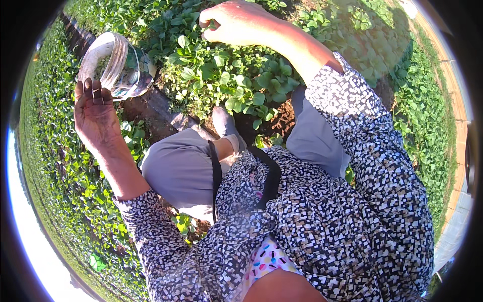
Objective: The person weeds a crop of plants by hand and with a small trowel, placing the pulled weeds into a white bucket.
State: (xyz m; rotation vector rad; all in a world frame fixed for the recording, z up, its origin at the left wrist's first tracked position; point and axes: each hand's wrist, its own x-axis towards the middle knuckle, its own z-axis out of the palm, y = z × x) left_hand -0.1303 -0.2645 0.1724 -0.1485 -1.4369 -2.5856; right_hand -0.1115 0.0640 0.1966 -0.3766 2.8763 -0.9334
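Note:
My left hand (98, 118) is raised at the left with its soil-darkened palm turned up. Its fingers are apart and only slightly bent, and nothing lies in them. Just beyond the fingertips is a dirty white bucket (118, 59) with a thin handle. My right hand (236, 22) reaches over leafy green plants (229, 75) at the top middle. Its thumb and forefinger curl toward each other in a pinch. Whatever they hold, if anything, is too small to make out against the leaves.
Between my knees a foot in a grey shoe (226, 122) rests by the bed's edge. Bare brown soil (283, 120) shows beside the plants. Dense rows of greens (60, 151) stretch along the left. A pale strip (460, 121) borders the field at the far right.

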